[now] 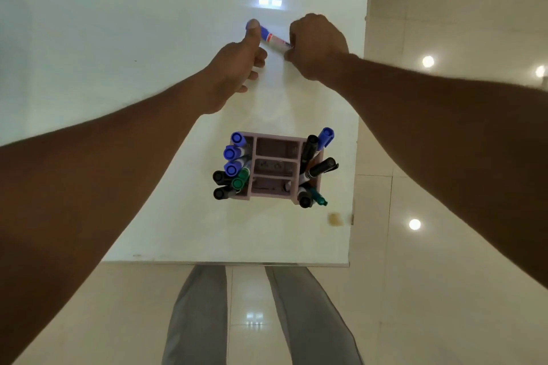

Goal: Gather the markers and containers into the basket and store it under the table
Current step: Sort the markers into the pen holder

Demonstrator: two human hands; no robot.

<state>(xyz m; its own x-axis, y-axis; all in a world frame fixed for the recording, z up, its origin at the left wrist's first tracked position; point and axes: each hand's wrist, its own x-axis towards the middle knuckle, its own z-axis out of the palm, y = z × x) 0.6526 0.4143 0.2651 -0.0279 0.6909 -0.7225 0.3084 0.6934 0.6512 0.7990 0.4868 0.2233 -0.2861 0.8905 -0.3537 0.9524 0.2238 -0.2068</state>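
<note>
A blue-capped white marker is held between both hands over the far part of the white table. My left hand grips its blue cap end with thumb up. My right hand is closed on its other end. Nearer to me a pinkish compartmented basket stands on the table. Several blue, black and green markers stick out of its left compartment. More black, blue and green markers lean out of its right side. Its middle compartments look almost bare.
The table's right edge and near edge border a glossy tiled floor. A small brown stain marks the table near its right edge. My grey trouser legs stand at the near edge.
</note>
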